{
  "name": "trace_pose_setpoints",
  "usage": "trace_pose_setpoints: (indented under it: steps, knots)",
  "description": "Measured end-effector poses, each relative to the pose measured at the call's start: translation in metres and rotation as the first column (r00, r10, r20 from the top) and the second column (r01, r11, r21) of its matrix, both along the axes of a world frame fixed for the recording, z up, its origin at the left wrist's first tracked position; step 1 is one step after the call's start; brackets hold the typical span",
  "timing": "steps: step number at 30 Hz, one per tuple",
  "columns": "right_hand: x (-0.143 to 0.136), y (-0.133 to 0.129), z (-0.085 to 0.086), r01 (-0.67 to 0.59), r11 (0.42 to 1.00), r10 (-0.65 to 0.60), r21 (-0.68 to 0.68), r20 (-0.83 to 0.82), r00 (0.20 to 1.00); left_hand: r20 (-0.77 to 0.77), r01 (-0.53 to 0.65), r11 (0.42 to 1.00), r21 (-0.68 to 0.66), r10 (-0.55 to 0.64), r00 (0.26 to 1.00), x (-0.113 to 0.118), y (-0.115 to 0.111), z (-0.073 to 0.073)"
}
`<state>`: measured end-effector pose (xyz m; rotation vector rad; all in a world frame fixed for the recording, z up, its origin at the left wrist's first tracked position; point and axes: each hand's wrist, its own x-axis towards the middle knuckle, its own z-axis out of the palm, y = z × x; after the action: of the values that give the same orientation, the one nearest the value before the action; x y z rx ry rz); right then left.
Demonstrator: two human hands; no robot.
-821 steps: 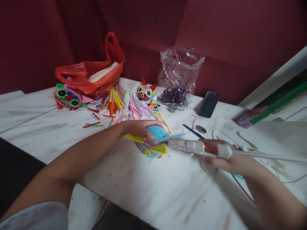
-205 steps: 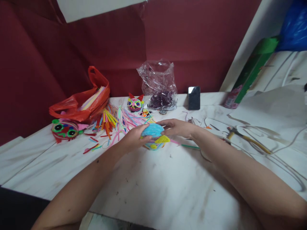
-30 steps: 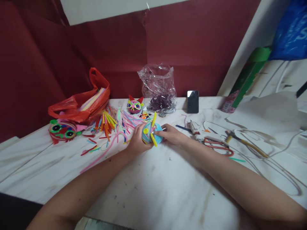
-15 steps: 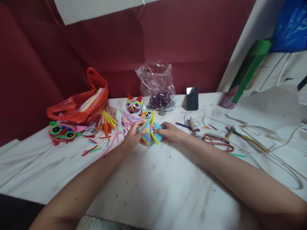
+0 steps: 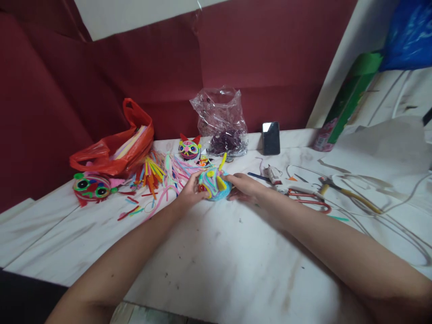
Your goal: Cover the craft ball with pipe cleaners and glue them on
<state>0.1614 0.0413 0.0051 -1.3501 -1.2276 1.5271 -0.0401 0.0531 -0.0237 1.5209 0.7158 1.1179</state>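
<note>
Between my two hands is a round pipe-cleaner animal figure (image 5: 213, 185), light blue with pink, yellow and other bands and yellow pieces sticking out. My left hand (image 5: 191, 191) is closed on its left side, thumb at the front. On the right side my right hand (image 5: 243, 185) grips it with the thumb near the upper edge; the other fingers are partly hidden. Behind it sits a smaller finished-looking figure with red ears (image 5: 189, 147). A red and green figure with big round eyes (image 5: 92, 187) rests at the left.
Bundled pipe cleaners (image 5: 151, 173) lie beside a red plastic bag (image 5: 101, 153). At the back stand a clear bag with dark purple pieces (image 5: 226, 139) and a phone (image 5: 271, 138). To the right are a glue gun (image 5: 275, 174), red-handled scissors (image 5: 308, 200), yellow-handled pliers (image 5: 361, 200) and cables.
Both hands have turned the figure, so its patterned face and the yellow pieces now point more upward and toward me. The view has shifted slightly.
</note>
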Motion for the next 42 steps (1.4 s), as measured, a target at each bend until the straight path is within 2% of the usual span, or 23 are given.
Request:
trace_pose_setpoints:
  steps: [3,5,7,9,11,13,14,15,16,19,21,24,26,31,35,37,39,42]
  knots:
    - [0.002,0.000,-0.002,-0.026,1.000,0.025,-0.012,-0.067,0.997,-0.034,-0.023,1.000,0.016,0.023,0.999,0.005,-0.002,-0.003]
    - [0.003,0.000,-0.003,-0.045,0.999,0.044,-0.002,-0.110,0.993,-0.018,-0.101,0.992,0.069,0.102,0.995,0.009,-0.006,-0.004]
    - [0.004,-0.001,-0.001,-0.065,0.996,0.075,0.054,-0.214,0.974,0.014,-0.224,0.961,0.163,0.225,0.974,0.012,-0.012,-0.003]
    - [0.004,-0.004,0.002,-0.066,0.989,0.110,0.134,-0.355,0.928,0.034,-0.323,0.894,0.312,0.329,0.944,0.013,-0.018,0.001]
    - [0.002,-0.007,0.007,-0.047,0.980,0.131,0.192,-0.456,0.880,0.072,-0.391,0.782,0.486,0.410,0.909,0.013,-0.023,0.005]
    - [-0.001,-0.012,0.010,-0.024,0.975,0.133,0.223,-0.490,0.862,0.105,-0.421,0.672,0.609,0.458,0.883,0.011,-0.025,0.009]
    - [-0.003,-0.014,0.012,-0.016,0.973,0.132,0.231,-0.498,0.857,0.108,-0.421,0.649,0.633,0.464,0.879,0.010,-0.025,0.010]
    - [-0.006,-0.016,0.012,-0.008,0.974,0.124,0.227,-0.500,0.857,0.104,-0.416,0.656,0.629,0.459,0.882,0.009,-0.025,0.011]
    - [-0.010,-0.018,0.013,0.000,0.977,0.107,0.212,-0.494,0.863,0.097,-0.409,0.690,0.597,0.444,0.891,0.008,-0.024,0.011]
    - [-0.020,-0.024,0.013,0.009,0.992,0.048,0.129,-0.430,0.902,0.094,-0.368,0.842,0.394,0.361,0.928,0.008,-0.021,0.011]
    - [-0.024,-0.028,0.013,0.005,0.995,0.033,0.096,-0.389,0.921,0.102,-0.311,0.916,0.251,0.295,0.950,0.008,-0.018,0.009]
    - [-0.026,-0.031,0.012,0.035,0.995,0.000,0.095,-0.340,0.941,0.118,-0.227,0.968,0.105,0.215,0.969,0.008,-0.015,0.005]
    - [-0.027,-0.032,0.011,0.065,0.993,-0.031,0.102,-0.305,0.952,0.138,-0.218,0.975,0.038,0.211,0.968,0.007,-0.012,0.002]
    - [-0.030,-0.035,0.009,0.052,0.994,-0.025,0.100,-0.254,0.967,0.148,-0.302,0.947,-0.113,0.316,0.937,0.004,-0.003,-0.001]
    - [-0.031,-0.034,0.012,0.007,0.993,0.013,0.116,-0.170,0.985,0.210,-0.253,0.942,-0.218,0.299,0.931,0.001,0.000,-0.001]
    - [-0.024,-0.032,0.022,0.022,0.986,-0.003,0.166,-0.108,0.994,0.204,-0.242,0.939,-0.246,0.294,0.934,0.000,0.001,-0.001]
    - [-0.006,-0.030,0.042,0.075,0.959,-0.063,0.273,-0.053,0.997,0.208,-0.237,0.932,-0.275,0.298,0.932,-0.001,0.002,-0.001]
    - [0.038,-0.030,0.083,0.232,0.861,-0.228,0.453,-0.064,0.971,0.210,-0.268,0.911,-0.312,0.341,0.916,0.001,0.004,0.000]
